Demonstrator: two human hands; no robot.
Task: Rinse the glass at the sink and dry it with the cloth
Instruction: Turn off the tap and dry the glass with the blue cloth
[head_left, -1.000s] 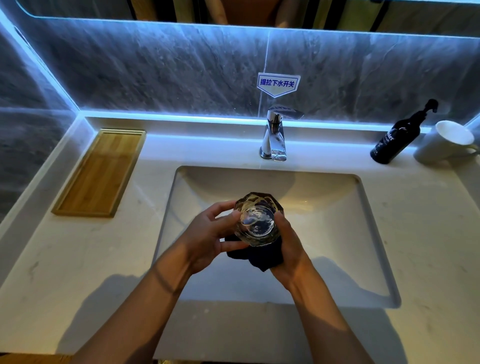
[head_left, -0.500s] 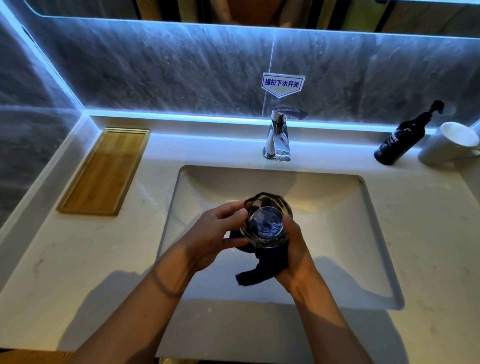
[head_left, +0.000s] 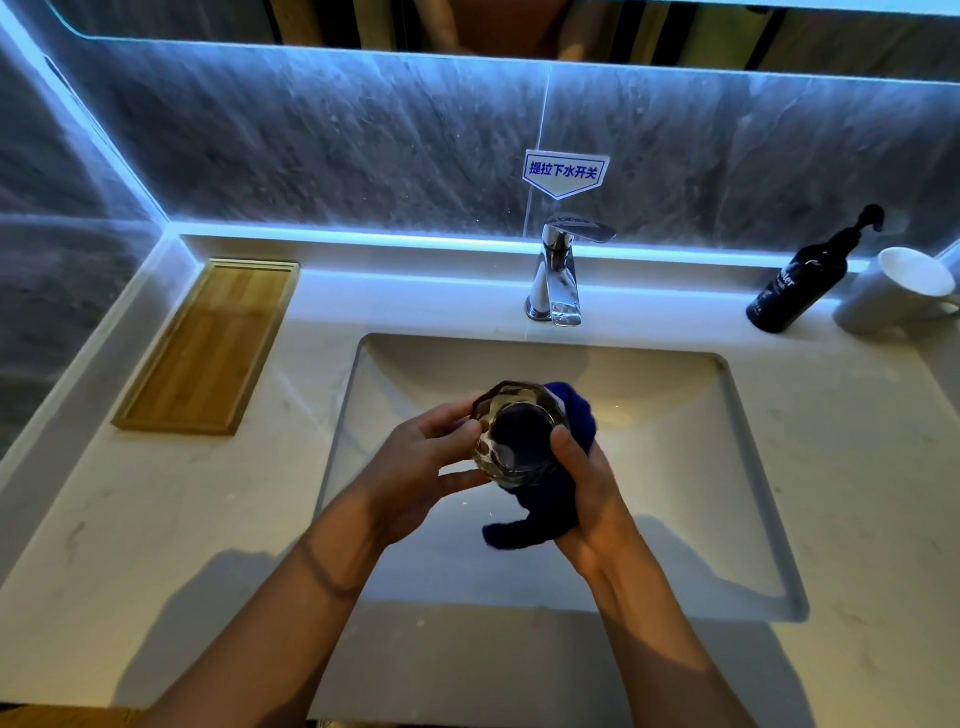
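Your left hand curls its fingers and thumb round the faceted clear glass tumbler, held above the rectangular pale stone sink basin, mouth tipped toward you. Your right hand grips the soft dark blue cloth, thumb pressed on the glass rim; the cloth wraps the tumbler's far side and a loose tail hangs below it. Behind the basin stands the polished chrome tap, with a pointed white label on the veined grey wall above. Left of the basin lies a slatted bamboo tray; to its right, a dark pump bottle leans beside a smooth white mug.
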